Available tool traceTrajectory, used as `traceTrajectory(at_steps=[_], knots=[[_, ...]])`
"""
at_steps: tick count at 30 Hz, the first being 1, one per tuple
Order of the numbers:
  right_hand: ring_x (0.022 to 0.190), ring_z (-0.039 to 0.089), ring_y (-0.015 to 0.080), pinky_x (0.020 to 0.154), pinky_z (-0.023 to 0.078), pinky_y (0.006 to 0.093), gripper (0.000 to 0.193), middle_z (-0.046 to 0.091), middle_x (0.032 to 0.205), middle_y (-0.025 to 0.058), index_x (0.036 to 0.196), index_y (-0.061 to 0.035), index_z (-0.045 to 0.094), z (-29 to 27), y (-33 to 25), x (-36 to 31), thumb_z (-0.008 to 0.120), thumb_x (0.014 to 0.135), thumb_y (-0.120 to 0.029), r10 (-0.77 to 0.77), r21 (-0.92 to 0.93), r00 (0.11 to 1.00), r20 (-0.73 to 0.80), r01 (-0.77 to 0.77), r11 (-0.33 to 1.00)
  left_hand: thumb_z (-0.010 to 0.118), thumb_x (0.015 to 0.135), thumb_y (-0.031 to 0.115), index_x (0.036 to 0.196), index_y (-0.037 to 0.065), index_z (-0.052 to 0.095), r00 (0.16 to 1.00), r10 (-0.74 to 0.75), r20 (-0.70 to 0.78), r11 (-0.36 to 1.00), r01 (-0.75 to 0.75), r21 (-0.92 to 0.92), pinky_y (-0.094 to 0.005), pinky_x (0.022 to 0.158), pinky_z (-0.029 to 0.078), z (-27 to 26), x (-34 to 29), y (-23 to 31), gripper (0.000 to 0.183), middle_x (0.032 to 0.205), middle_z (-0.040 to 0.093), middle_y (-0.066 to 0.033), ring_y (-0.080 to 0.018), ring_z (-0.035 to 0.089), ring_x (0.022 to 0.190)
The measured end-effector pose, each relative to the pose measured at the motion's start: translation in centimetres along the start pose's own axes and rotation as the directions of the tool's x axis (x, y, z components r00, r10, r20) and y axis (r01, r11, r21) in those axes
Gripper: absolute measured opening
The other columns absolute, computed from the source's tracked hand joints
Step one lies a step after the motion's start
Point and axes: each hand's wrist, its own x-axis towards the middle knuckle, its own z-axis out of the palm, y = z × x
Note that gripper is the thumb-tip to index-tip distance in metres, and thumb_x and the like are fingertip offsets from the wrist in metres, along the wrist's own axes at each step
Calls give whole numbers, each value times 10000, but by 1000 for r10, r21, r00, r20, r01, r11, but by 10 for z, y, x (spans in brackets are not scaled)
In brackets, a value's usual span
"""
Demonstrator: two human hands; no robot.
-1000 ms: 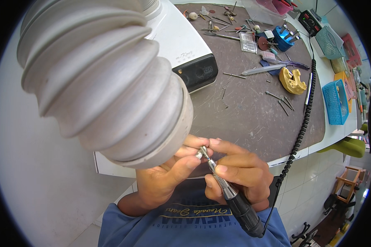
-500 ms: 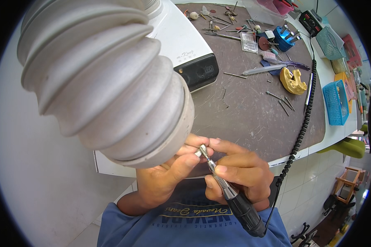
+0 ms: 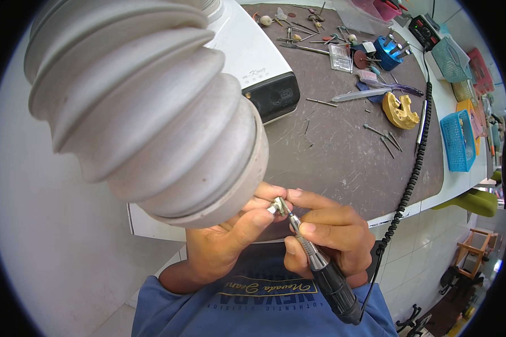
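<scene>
Between the thumb and fingers of my left hand (image 3: 233, 238) is a small silvery metal piece (image 3: 275, 206), probably dental work, though its exact shape is too small to make out. My right hand (image 3: 337, 233) grips a rotary handpiece (image 3: 320, 261) with a metal nose and black body, tilted up and leftward. Its thin bur (image 3: 287, 209) is at the metal piece; whether they touch I cannot tell. My right index fingertip rests near the left fingertips. The mouth of a grey ribbed suction hose (image 3: 174, 129) opens just above my left hand and hides part of its fingers.
A white machine (image 3: 253, 50) stands behind the hose. On the brown mat (image 3: 343, 163) lie loose burs (image 3: 385, 137), a yellow dental model (image 3: 400, 111), a toothbrush (image 3: 371, 81) and a blue bur stand (image 3: 389, 53). A black coiled cord (image 3: 413, 180) runs down the right; a blue basket (image 3: 458, 140) stands beyond.
The handpiece and its tip have shifted slightly right, showing more of the metal piece. My left hand has barely moved.
</scene>
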Motion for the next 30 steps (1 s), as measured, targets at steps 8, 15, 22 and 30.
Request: traceTrajectory(at_steps=[8, 15, 22, 30], knots=[[935, 732, 381, 800, 638, 449, 260, 700, 839, 161, 957, 13, 627, -2, -1, -1, 821, 794, -46, 20, 10, 1000, 21, -20, 1000, 677, 916, 101, 872, 18, 534, 1000, 7, 8, 1000, -7, 30, -345, 812, 622, -3, -1, -1, 171, 1023, 643, -192, -218, 718, 871], [965, 725, 379, 834, 628, 455, 297, 687, 841, 132, 1019, 1, 610, 2, 4, -6, 812, 809, -58, -4, 37, 999, -46, 5, 999, 677, 921, 97, 898, 20, 549, 1000, 29, 11, 999, -29, -19, -335, 743, 616, 0, 0, -1, 151, 1023, 652, -198, -215, 706, 828], [1000, 722, 366, 980, 527, 536, 349, 686, 863, 91, 1089, -73, 602, -12, 6, -4, 822, 823, -128, -114, 92, 991, 75, 107, 990, 654, 941, 74, 993, 15, 563, 1000, -11, -27, 999, 10, -38, -308, 709, 595, 5, 1, 2, 120, 1017, 661, -201, -197, 686, 814], [1012, 722, 356, 1051, 455, 570, 353, 688, 832, 62, 1086, -93, 600, -9, 3, -2, 826, 818, -136, -75, 29, 991, 108, 72, 997, 668, 950, 97, 1047, -6, 597, 996, -79, -35, 997, 79, 5, -295, 714, 585, 5, 1, 7, 158, 1077, 657, -194, -164, 667, 828]])
